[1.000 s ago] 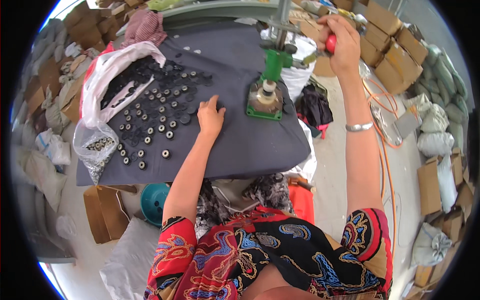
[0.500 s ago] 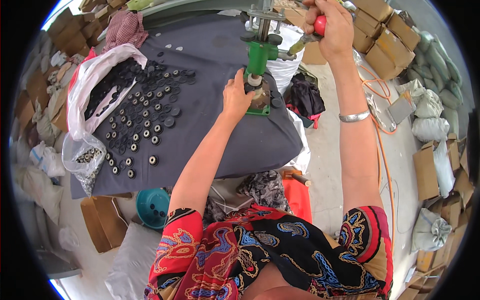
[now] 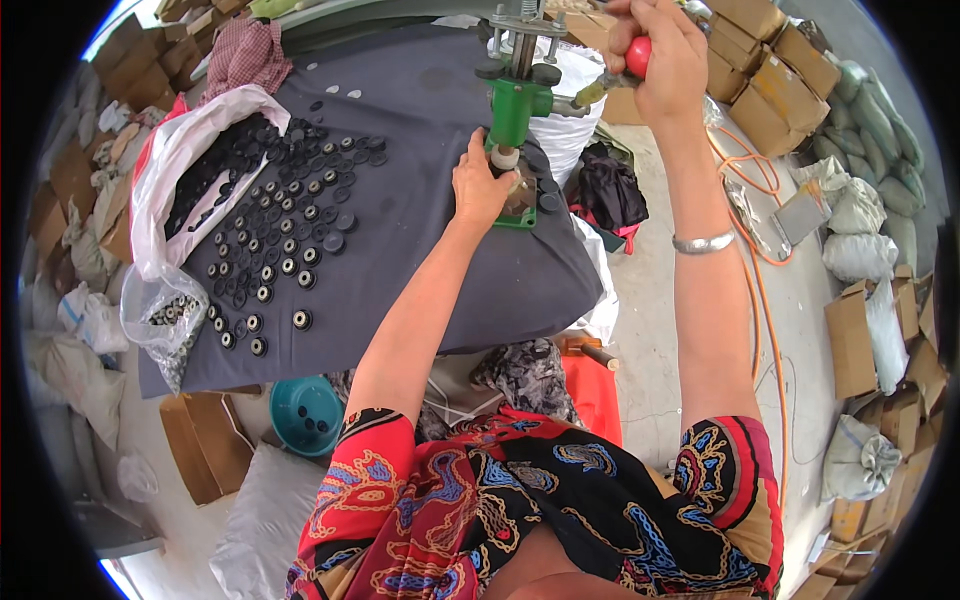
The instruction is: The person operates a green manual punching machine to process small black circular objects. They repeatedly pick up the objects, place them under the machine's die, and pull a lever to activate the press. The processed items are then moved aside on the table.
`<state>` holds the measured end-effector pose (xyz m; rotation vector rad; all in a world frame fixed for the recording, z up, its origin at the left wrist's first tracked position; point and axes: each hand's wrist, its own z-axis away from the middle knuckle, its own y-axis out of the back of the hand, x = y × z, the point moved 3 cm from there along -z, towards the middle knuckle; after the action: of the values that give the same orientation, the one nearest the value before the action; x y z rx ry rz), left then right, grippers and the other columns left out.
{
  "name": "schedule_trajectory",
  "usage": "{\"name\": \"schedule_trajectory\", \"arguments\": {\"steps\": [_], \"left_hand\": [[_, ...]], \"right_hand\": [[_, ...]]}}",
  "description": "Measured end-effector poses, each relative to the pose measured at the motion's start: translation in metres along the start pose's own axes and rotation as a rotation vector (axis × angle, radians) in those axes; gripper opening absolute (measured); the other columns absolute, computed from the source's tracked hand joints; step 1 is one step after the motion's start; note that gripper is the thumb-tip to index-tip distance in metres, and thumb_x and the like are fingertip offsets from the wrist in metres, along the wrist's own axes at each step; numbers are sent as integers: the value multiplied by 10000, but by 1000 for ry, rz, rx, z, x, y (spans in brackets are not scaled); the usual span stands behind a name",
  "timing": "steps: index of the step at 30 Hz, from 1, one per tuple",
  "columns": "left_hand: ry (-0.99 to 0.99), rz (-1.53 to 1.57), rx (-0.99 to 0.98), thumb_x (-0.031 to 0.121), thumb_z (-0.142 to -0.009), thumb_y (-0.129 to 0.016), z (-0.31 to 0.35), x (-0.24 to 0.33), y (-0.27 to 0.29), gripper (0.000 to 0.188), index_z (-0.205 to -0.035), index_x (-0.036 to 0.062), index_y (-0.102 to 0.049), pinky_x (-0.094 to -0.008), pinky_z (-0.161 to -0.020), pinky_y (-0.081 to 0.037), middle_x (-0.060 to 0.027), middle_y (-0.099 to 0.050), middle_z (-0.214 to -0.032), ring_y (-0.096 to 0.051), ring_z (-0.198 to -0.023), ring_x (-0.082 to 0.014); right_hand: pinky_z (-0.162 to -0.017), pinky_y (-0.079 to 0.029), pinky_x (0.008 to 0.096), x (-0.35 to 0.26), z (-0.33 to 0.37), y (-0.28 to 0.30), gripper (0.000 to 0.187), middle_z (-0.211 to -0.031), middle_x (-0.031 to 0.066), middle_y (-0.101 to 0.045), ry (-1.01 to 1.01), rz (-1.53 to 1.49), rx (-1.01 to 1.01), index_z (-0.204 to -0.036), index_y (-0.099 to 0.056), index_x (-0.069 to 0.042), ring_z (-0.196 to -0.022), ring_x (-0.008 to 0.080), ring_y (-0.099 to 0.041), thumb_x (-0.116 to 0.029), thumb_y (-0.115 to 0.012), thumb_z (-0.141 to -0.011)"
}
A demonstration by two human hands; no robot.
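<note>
Moved: left hand [image 3: 482,185] now at green press [image 3: 517,110] base, pinching a part | right hand [image 3: 660,55] grips red knob [image 3: 638,56]; I judge pressing imminent

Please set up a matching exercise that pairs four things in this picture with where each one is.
Things:
1. left hand
2. right hand
3. teal bowl
4. round black pieces

Places:
a. on the floor below the near edge of the table
b. spread in rows over the dark grey table cover
c. gripped round the red knob of the lever
d. at the base of the green hand press

Pairs: 1-d, 2-c, 3-a, 4-b
</note>
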<state>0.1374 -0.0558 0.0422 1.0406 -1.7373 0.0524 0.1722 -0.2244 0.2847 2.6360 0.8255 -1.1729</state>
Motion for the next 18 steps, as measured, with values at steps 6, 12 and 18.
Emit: {"name": "schedule_trajectory", "arguments": {"steps": [6, 12, 18], "left_hand": [[-104, 46, 37, 74, -687, -784, 10, 2, 12, 832, -1402, -9, -366, -407, -944, -473, -187, -631, -1195, -596, -1112, -339], [-281, -206, 114, 106, -737, -715, 42, -4, 55, 537, -1243, 8, -561, -441, -931, -442, -185, -611, -1199, -548, -1113, -354], [-225, -731, 267, 128, -771, -686, 66, -36, 139, 350, -1096, 21, -615, -479, -943, -387, -190, -585, -1208, -531, -1135, -346]], "right_hand": [[-514, -413, 260, 25, 119, -1, 208, -576, 66, -556, 207, 238, -60, -825, -638, 17, -515, 135, -535, -108, -485, -893], [-527, -433, 284, 50, 167, -3, 122, -666, 83, -583, 334, 439, -159, -833, -646, -5, -550, 176, -579, -71, -547, -856], [-526, -423, 252, 38, 154, 0, 173, -623, 38, -556, 184, 412, -178, -857, -649, -4, -541, 109, -557, -121, -538, -920]]}}
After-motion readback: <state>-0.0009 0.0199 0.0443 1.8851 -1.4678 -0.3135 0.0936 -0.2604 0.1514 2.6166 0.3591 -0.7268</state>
